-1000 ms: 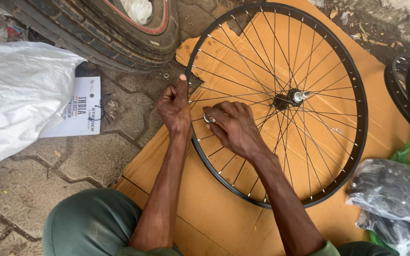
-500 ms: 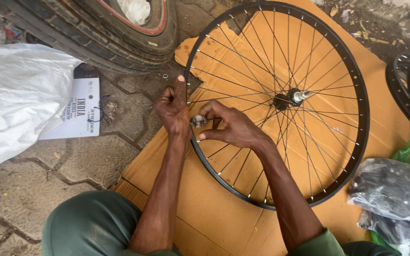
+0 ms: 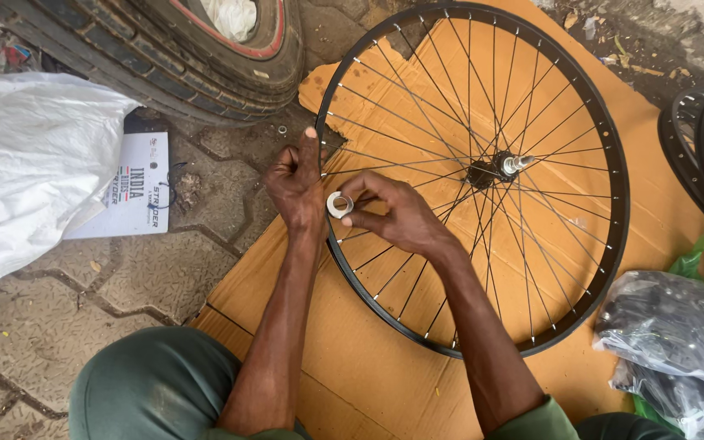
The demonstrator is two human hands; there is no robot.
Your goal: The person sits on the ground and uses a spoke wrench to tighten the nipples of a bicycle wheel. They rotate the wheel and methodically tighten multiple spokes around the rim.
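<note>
Left hand (image 3: 297, 186) grips the black wheel rim (image 3: 613, 155), thumb up | right hand (image 3: 393, 213) pinches a small silver spoke tool (image 3: 339, 204) at the rim's left edge | wheel flat on orange cardboard (image 3: 368, 375) | spokes all laced, apparently mid-adjustment, other spokes remaining.

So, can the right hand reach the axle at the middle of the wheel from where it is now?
Probably yes. The right hand lies over the spokes, close to the hub axle, and nothing stands between them. But its fingers are pinching a small round silver tool, so it is not free.
</note>
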